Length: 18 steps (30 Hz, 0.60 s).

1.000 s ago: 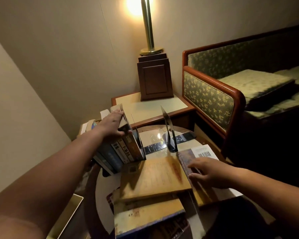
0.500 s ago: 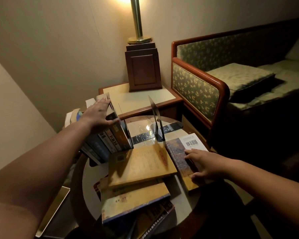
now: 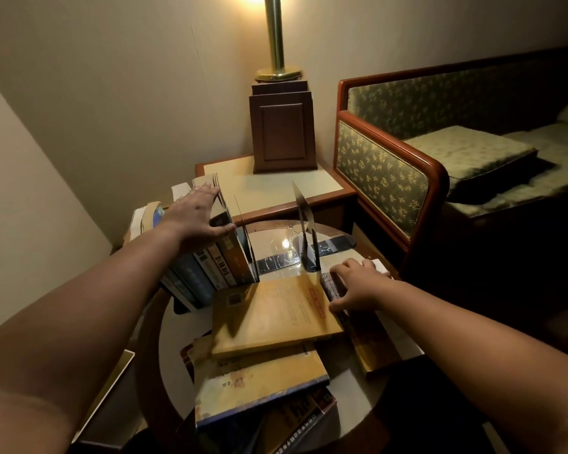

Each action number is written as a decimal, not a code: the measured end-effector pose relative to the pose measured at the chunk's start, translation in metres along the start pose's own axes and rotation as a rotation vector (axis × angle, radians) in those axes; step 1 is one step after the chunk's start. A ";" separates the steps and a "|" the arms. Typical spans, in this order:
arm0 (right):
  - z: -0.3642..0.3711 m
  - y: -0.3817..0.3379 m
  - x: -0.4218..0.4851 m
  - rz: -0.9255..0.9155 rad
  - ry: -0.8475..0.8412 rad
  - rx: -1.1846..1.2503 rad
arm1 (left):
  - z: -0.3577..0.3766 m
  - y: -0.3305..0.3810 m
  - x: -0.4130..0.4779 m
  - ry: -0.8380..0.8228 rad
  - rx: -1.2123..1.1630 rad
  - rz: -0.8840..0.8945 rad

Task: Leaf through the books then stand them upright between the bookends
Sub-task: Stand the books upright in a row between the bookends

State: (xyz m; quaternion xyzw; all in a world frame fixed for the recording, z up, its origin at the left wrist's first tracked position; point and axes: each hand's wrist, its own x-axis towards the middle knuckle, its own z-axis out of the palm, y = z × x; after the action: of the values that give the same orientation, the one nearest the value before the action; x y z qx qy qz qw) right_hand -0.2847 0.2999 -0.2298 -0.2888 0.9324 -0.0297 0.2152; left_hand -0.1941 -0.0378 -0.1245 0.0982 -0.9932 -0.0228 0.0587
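Note:
A row of several books (image 3: 210,267) stands leaning on the round table, to the left of a thin dark bookend (image 3: 248,244). My left hand (image 3: 195,213) rests on top of the row, thumb hooked over the rightmost book. A second bookend (image 3: 304,224) stands further right, with a gap between the two. A yellow book (image 3: 269,314) lies flat on a pile in front. My right hand (image 3: 358,286) grips the edge of a dark-covered book (image 3: 371,335) lying flat at the right, its white back cover partly under the hand.
More books (image 3: 259,385) lie stacked at the table's near edge. A side table (image 3: 276,188) behind carries a wooden lamp base (image 3: 281,126). An upholstered sofa (image 3: 407,165) with a wooden arm stands at the right. The wall closes in on the left.
My right hand has slid up and left along the dark book to its near-left edge, fingers curling over it. The left hand stays on the standing row. The camera has shifted slightly.

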 end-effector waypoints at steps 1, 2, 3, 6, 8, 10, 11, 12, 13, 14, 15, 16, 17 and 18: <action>0.000 0.001 -0.001 -0.003 -0.003 -0.002 | -0.001 0.000 0.000 0.001 0.000 0.002; 0.000 0.003 -0.002 -0.013 -0.014 -0.011 | -0.001 0.001 0.000 0.000 -0.002 0.003; 0.001 0.005 -0.004 -0.031 -0.030 -0.027 | -0.002 0.002 -0.001 -0.001 -0.005 0.002; 0.007 0.013 -0.015 -0.103 -0.059 -0.120 | -0.002 0.004 -0.001 0.003 -0.012 -0.006; 0.011 0.017 -0.023 -0.136 -0.058 -0.174 | -0.001 0.004 -0.002 0.013 -0.016 -0.009; 0.015 0.018 -0.028 -0.133 -0.059 -0.210 | -0.001 0.005 -0.002 0.021 -0.019 -0.008; 0.016 0.017 -0.029 -0.130 -0.064 -0.242 | -0.002 0.005 -0.003 0.023 -0.020 -0.010; 0.018 0.017 -0.029 -0.124 -0.070 -0.279 | -0.002 0.005 -0.003 0.022 -0.022 -0.014; 0.020 0.016 -0.027 -0.118 -0.078 -0.308 | -0.002 0.005 -0.003 0.019 -0.024 -0.018; 0.020 0.015 -0.026 -0.110 -0.083 -0.320 | -0.002 0.005 -0.003 0.017 -0.026 -0.022; 0.020 0.014 -0.025 -0.108 -0.084 -0.321 | -0.002 0.005 -0.003 0.017 -0.028 -0.027; 0.019 0.013 -0.024 -0.118 -0.076 -0.317 | -0.001 0.006 -0.004 0.019 -0.030 -0.030; 0.019 0.012 -0.024 -0.138 -0.057 -0.316 | -0.001 0.007 -0.004 0.024 -0.034 -0.030; 0.019 0.012 -0.025 -0.168 -0.027 -0.323 | -0.001 0.008 -0.005 0.031 -0.038 -0.029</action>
State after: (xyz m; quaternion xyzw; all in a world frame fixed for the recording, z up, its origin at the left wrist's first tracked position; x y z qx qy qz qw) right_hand -0.2648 0.3249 -0.2399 -0.3971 0.8946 0.1066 0.1752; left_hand -0.1910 -0.0293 -0.1239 0.1118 -0.9900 -0.0408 0.0757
